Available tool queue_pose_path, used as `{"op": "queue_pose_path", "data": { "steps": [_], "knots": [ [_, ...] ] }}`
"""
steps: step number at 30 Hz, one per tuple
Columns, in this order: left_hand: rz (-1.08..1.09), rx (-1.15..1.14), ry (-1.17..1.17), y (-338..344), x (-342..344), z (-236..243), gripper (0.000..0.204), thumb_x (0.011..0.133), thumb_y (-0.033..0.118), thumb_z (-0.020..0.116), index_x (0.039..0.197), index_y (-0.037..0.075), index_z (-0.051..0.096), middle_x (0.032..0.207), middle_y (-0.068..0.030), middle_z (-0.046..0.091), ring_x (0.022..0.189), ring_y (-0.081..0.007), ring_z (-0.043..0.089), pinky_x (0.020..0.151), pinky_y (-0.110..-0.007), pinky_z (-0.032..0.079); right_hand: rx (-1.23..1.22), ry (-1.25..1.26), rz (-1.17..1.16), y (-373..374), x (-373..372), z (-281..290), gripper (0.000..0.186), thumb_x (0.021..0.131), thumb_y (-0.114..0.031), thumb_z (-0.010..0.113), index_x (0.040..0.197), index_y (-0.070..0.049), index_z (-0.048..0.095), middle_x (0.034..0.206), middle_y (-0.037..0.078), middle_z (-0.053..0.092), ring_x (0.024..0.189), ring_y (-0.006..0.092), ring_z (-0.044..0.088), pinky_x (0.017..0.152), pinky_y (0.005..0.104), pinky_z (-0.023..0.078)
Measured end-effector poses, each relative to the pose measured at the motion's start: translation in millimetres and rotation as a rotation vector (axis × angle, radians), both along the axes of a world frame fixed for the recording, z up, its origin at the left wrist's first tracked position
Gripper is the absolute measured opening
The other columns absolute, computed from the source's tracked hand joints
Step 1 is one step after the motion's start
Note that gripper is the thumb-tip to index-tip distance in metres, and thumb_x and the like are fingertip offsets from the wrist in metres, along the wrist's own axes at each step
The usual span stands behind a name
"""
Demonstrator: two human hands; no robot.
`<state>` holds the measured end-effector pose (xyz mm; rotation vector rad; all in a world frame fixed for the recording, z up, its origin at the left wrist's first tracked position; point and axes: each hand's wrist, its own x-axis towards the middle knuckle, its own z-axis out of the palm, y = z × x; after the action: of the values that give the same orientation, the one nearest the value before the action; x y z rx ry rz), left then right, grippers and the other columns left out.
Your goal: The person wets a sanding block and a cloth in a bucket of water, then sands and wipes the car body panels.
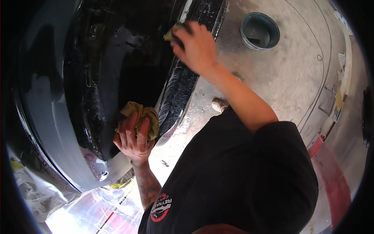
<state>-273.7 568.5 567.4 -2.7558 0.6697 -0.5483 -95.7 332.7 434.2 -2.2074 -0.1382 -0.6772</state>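
Note:
A black vehicle body panel (136, 70), glossy and wet in places with dull grey areas, fills the left of the head view. My left hand (134, 138) is closed around a crumpled olive-yellow cloth (150, 119) at the panel's near part. Farther forward, my right hand (199, 48) grips a small dark-green and yellow pad (169, 36) near the panel's right edge strip. The fingers cover much of that pad, so its exact kind is unclear. Whitish smears mark the dark edge strip (177, 87) below my right hand.
On the concrete floor at the far right stands a dark green bucket (246, 42) with liquid and a dark piece inside. Clear plastic sheeting (43, 195) hangs at lower left. A thin cord (322, 72) runs along the right. One shoe (219, 104) shows beside my torso.

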Motion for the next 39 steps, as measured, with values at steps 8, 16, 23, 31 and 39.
{"op": "queue_pose_path", "data": {
  "steps": [8, 16, 23, 31, 39],
  "knots": [
    [0.005, -0.007, 0.012, 2, -2, 2, 0.051, 0.065, 0.014, 0.075, 0.114, 0.027, 0.071, 0.131, 0.0018, 0.068, 0.113, -0.0228, 0.065, 0.096, -0.04, 0.039, -0.134, -0.051, 0.083, -2, -3, 1, 0.034, 0.074, -0.025, 0.082, 0.106, -0.017, 0.072, 0.115, 0.01, 0.06, 0.102, 0.0309, 0.059, 0.079, 0.0437, 0.049],
    [0.022, 0.001, 0.004, -1, 0, -1, 0.052, 0.065, 0.015, 0.075, 0.115, 0.027, 0.071, 0.131, 0.0019, 0.069, 0.114, -0.0233, 0.064, 0.097, -0.04, 0.039, -0.044, -0.019, 0.106, 19, -40, -4, 0.037, 0.073, -0.023, 0.083, 0.108, -0.017, 0.071, 0.118, 0.009, 0.06, 0.104, 0.032, 0.059, 0.081, 0.0433, 0.048],
    [-0.002, -0.023, 0.008, 0, 2, 0, 0.046, 0.069, 0.018, 0.077, 0.114, 0.029, 0.072, 0.13, 0.0022, 0.068, 0.112, -0.0216, 0.065, 0.096, -0.039, 0.038, -0.178, -0.046, -0.114, -37, 44, 3, 0.034, 0.08, -0.026, 0.08, 0.113, -0.02, 0.072, 0.115, 0.005, 0.066, 0.102, 0.0322, 0.063, 0.082, 0.0467, 0.052],
    [0.002, -0.017, 0.022, -1, -1, 2, 0.052, 0.066, 0.018, 0.075, 0.117, 0.028, 0.071, 0.132, 0.0016, 0.068, 0.114, -0.0227, 0.064, 0.097, -0.04, 0.039, 0.005, 0.058, 0.284, 32, -72, -3, 0.037, 0.069, -0.024, 0.085, 0.103, -0.017, 0.069, 0.119, 0.008, 0.058, 0.103, 0.0303, 0.058, 0.08, 0.0431, 0.05],
    [0.006, -0.02, 0.041, 0, -1, 4, 0.046, 0.071, 0.021, 0.074, 0.116, 0.027, 0.071, 0.131, 0.0008, 0.068, 0.114, -0.0236, 0.065, 0.098, -0.041, 0.039, -0.098, 0.006, -0.01, -16, 16, 0, 0.043, 0.072, -0.02, 0.084, 0.111, -0.018, 0.068, 0.129, 0.006, 0.059, 0.105, 0.0306, 0.06, 0.083, 0.0444, 0.05]
  ]
}}
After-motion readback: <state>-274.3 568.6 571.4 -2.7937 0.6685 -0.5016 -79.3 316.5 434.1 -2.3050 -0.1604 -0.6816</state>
